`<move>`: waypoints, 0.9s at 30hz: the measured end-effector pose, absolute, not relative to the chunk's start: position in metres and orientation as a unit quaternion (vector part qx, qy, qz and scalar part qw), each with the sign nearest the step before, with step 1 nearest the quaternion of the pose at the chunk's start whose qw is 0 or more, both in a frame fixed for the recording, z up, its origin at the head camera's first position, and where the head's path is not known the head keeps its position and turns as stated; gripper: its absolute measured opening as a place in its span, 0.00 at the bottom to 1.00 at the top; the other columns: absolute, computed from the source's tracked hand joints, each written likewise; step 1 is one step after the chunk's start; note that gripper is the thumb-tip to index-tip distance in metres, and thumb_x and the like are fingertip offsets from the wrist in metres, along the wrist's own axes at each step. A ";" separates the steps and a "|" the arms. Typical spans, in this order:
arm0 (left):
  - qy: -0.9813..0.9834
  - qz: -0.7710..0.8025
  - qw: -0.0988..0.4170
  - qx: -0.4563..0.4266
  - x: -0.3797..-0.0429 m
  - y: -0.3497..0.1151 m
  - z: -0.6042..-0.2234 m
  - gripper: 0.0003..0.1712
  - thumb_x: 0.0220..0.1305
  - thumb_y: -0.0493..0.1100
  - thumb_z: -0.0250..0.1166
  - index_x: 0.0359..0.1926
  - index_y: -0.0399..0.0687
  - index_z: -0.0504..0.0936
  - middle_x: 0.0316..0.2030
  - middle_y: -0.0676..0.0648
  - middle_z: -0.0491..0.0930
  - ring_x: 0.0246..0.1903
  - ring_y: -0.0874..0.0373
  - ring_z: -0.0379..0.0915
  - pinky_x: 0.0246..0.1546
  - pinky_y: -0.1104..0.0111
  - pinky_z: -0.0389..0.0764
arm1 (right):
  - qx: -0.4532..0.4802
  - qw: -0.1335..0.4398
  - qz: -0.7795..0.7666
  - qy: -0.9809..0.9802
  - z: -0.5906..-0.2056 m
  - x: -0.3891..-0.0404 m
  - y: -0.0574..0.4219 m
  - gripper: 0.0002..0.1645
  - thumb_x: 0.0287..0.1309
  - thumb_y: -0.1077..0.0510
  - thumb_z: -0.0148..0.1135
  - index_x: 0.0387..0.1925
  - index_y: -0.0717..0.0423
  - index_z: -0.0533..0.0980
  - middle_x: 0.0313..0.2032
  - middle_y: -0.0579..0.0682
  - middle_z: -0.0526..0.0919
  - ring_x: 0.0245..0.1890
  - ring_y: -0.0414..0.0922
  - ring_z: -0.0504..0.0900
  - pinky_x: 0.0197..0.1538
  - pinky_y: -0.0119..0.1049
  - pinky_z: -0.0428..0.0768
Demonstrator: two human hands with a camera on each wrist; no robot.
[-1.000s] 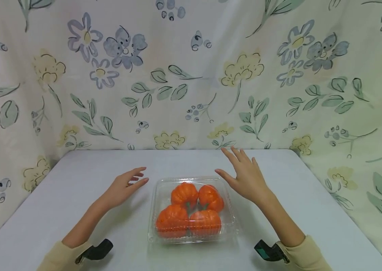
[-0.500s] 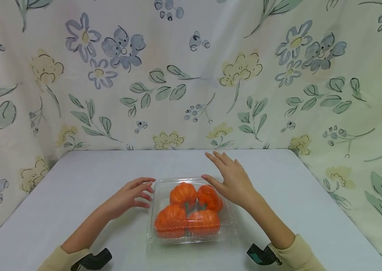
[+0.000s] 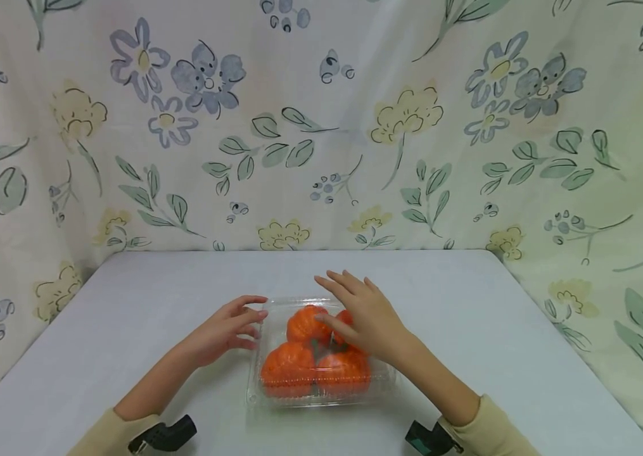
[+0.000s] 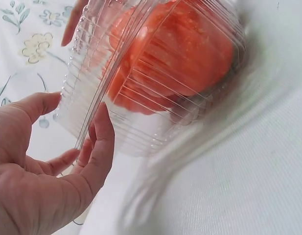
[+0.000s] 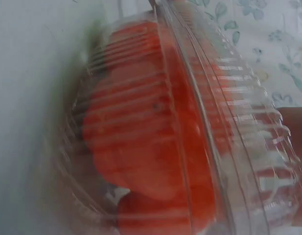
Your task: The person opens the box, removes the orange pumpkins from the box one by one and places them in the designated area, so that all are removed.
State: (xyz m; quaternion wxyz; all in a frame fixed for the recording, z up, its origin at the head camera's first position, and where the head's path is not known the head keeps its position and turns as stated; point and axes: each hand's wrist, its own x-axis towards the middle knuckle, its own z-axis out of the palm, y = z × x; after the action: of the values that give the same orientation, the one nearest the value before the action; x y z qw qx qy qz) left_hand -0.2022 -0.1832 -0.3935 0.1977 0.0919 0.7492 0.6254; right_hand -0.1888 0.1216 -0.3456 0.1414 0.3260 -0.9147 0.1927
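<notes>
A clear plastic clamshell box [image 3: 381, 380] sits on the table with several small orange pumpkins [image 3: 288, 367] inside, its lid down. My left hand [image 3: 224, 332] is at the box's left edge. In the left wrist view, the fingers and thumb of that hand [image 4: 48, 181] curve around the rim near a corner, some on each side of it. Above the box's right half hovers my right hand [image 3: 369, 320], fingers spread and reaching left, hiding part of the rear right pumpkin. The right wrist view is blurred; the box's ribbed side [image 5: 136, 122] fills it.
The box stands on a white table [image 3: 156, 297]. A floral curtain [image 3: 321, 139] hangs behind and at both sides. Dark camera mounts [image 3: 164, 434] are strapped at both sleeves.
My left hand has moved right and down to the box's left edge. My right hand has come left and slightly down, from beside the box to above it. The box stays in place.
</notes>
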 end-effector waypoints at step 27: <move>0.680 0.693 0.233 0.059 -0.193 -0.189 -0.403 0.37 0.82 0.50 0.56 0.79 0.34 0.56 0.55 0.44 0.76 0.48 0.57 0.82 0.54 0.66 0.86 | 0.427 0.049 0.166 -0.888 -0.360 -0.154 0.078 0.32 0.73 0.40 0.63 0.73 0.43 0.73 0.72 0.46 0.76 0.74 0.46 0.71 0.76 0.52 0.70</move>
State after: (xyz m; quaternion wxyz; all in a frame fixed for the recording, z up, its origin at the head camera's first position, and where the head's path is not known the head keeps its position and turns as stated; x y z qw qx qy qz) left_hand -0.1927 -0.1886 -0.4033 0.2329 0.0590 0.6796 0.6932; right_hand -0.1538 0.0784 -0.3597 0.0493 0.4270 -0.8875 0.1661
